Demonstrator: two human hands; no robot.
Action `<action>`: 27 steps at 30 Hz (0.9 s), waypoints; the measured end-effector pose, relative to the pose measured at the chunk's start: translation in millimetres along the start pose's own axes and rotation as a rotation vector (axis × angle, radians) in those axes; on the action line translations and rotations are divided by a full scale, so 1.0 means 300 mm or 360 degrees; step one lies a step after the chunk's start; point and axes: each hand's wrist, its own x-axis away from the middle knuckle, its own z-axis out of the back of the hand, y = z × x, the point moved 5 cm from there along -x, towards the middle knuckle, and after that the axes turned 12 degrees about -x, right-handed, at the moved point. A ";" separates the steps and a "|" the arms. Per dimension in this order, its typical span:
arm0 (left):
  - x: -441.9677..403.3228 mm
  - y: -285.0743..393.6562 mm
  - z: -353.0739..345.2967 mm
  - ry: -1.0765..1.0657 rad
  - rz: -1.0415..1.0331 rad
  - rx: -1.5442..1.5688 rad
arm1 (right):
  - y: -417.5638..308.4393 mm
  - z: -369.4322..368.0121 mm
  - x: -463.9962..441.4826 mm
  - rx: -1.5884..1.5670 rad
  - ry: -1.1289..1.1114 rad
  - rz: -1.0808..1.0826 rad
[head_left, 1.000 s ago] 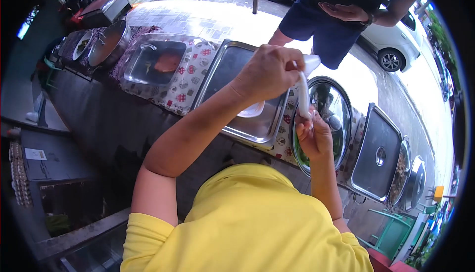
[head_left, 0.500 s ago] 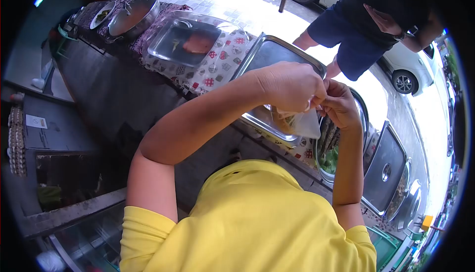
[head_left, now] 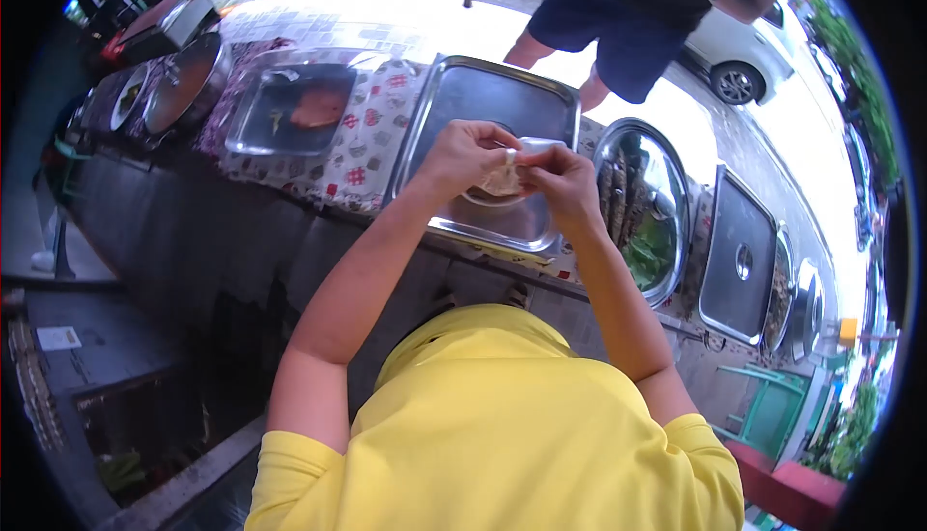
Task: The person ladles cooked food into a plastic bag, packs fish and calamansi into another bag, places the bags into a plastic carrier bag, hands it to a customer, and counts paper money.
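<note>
A small clear plastic bag (head_left: 499, 181) with pale brownish contents hangs between my two hands, above a metal tray. My left hand (head_left: 469, 158) pinches the top of the bag, fingers pressed together. From the other side, my right hand (head_left: 562, 181) grips the bag's top edge between thumb and fingers. Below them lies the rectangular metal tray (head_left: 502, 97), its middle partly covered by my hands and the bag. What exactly is inside the bag is hard to make out.
An oval tray (head_left: 683, 241) with fish and green leaves is at right, beside a rectangular metal lid (head_left: 742, 263). To the left stand a clear-covered tray (head_left: 253, 130) with pink food and a large pot (head_left: 214, 75). A person in dark shorts (head_left: 618, 43) stands across the table.
My view has turned, so the trays appear further left. Both hands have come over the metal tray in front of me, and the bag is now held higher between the fingertips.
</note>
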 end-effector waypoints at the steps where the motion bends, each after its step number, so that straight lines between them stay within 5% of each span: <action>1: -0.006 0.009 0.002 -0.0050 -0.0071 -0.0069 | -0.016 0.017 -0.015 -0.0140 0.0047 -0.0155; 6: 0.001 0.125 -0.024 0.0074 -0.0576 -0.0872 | -0.040 0.034 -0.041 -0.0388 0.0061 -0.0253; 12: 0.017 0.180 -0.028 0.0271 -0.0690 -0.1080 | -0.047 -0.042 -0.037 0.0397 -0.0294 0.0467; 13: 0.023 0.196 -0.032 0.0264 -0.0747 -0.1108 | -0.035 -0.063 -0.033 0.0380 -0.0454 0.0281; 18: 0.046 0.270 -0.038 0.0315 -0.1139 -0.1490 | -0.003 -0.070 -0.063 0.0341 0.0060 0.0429; 27: 0.048 0.261 -0.022 0.0380 -0.1255 -0.1590 | 0.046 -0.070 -0.053 0.0394 0.0149 0.0542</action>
